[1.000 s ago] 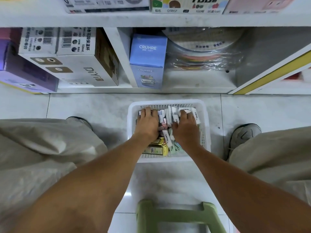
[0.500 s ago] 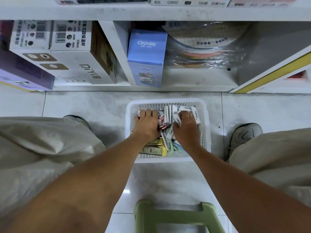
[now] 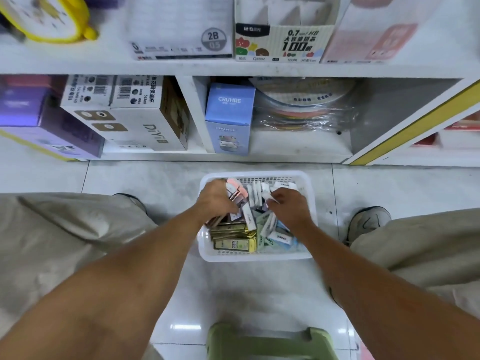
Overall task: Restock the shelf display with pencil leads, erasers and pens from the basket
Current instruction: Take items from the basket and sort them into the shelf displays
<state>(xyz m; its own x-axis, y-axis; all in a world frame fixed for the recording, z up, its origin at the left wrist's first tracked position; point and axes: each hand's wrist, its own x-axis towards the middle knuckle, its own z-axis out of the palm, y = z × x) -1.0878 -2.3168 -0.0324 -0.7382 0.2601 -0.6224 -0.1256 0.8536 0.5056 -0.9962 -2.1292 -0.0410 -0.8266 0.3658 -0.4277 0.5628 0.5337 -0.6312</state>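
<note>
So your left hand point(image 3: 215, 201) is curled round a little bundle of pink-capped packs point(image 3: 236, 193), and they stick out of your fist toward 1 o'clock, long axis running roughly 7 to 1. That's the bit that matters: the open 0.7 HB lead display box point(image 3: 283, 35) sits on the upper shelf at about 12 to 1 o'clock from that fist, well apart, so my guess is the left hand carries them straight up with the caps leading.

Your right hand point(image 3: 291, 211) is pinching a small white pack point(image 3: 267, 196) at its fingertips, low in the white basket point(image 3: 255, 255) on the floor. The rest of the stock, the gold-green packs point(image 3: 233, 242) at 6 o'clock and the white and blue ones point(image 3: 279, 237), lies in the basket.

Compared with half a second back: both hands were buried flat in the pile, now the left one has lifted with its bundle clear of the heap, and your head has tipped up so the upper shelf shows.
</note>
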